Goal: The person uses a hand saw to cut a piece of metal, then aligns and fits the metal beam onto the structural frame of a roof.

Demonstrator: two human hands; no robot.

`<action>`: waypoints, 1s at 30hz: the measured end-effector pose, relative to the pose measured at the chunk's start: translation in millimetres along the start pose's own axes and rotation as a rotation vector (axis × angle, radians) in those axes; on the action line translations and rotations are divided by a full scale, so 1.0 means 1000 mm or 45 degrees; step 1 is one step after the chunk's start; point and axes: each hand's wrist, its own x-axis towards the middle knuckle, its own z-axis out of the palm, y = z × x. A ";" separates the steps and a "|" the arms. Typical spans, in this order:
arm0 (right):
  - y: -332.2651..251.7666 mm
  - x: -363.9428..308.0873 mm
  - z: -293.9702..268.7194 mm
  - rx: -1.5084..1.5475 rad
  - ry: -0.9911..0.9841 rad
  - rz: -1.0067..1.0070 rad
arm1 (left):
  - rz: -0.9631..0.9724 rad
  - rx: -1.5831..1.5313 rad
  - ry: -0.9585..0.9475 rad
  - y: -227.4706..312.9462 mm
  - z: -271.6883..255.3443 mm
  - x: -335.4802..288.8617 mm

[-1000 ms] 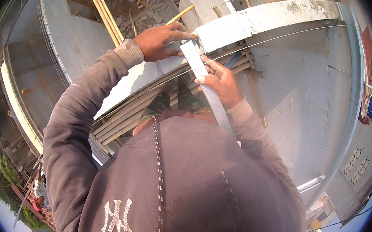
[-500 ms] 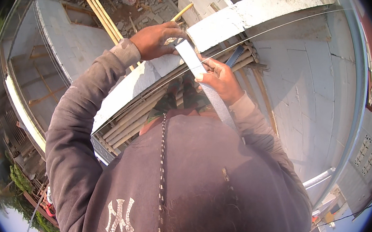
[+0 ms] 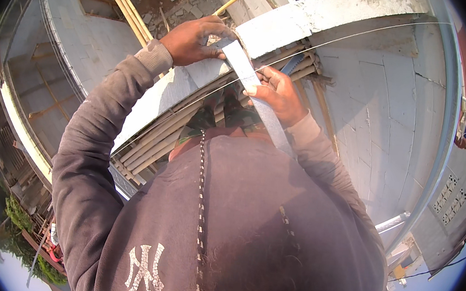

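A long, narrow, flat pale grey strip [image 3: 267, 115] slants in front of my chest, its upper end close to the top of a white block wall [image 3: 271, 37]. My right hand [image 3: 282, 98] is closed on its middle, thumb lying across the face and fingers behind the far edge. My left hand [image 3: 192, 42] curls at the upper end, with thumb and fingertips against the strip; part of the fingertips is hidden. A thin taut string [image 3: 344, 43] runs along the wall and passes by the strip near my right hand.
Bundled bamboo poles [image 3: 157, 141] lie below the wall, with a blue toothed blade [image 3: 292, 65] beside their far end. Yellowish poles [image 3: 124, 5] and rubble [image 3: 174, 2] are beyond the wall at upper left. A grey block wall [image 3: 367, 119] stands to the right.
The view has shifted slightly. My right hand stays on the strip, and my left hand remains at its upper end; the strip's tilt looks nearly the same.
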 end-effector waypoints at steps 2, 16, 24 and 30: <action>0.001 0.000 -0.001 0.002 -0.011 -0.006 | -0.010 -0.018 0.018 0.001 0.003 -0.002; 0.027 0.002 -0.001 0.119 -0.051 -0.148 | -0.153 -0.074 0.050 0.024 -0.001 -0.012; 0.044 0.002 -0.007 -0.042 -0.006 -0.194 | -0.291 -0.093 -0.018 0.034 -0.004 -0.011; 0.044 0.002 -0.012 -0.116 -0.002 -0.213 | -0.278 -0.126 0.115 0.017 0.007 -0.007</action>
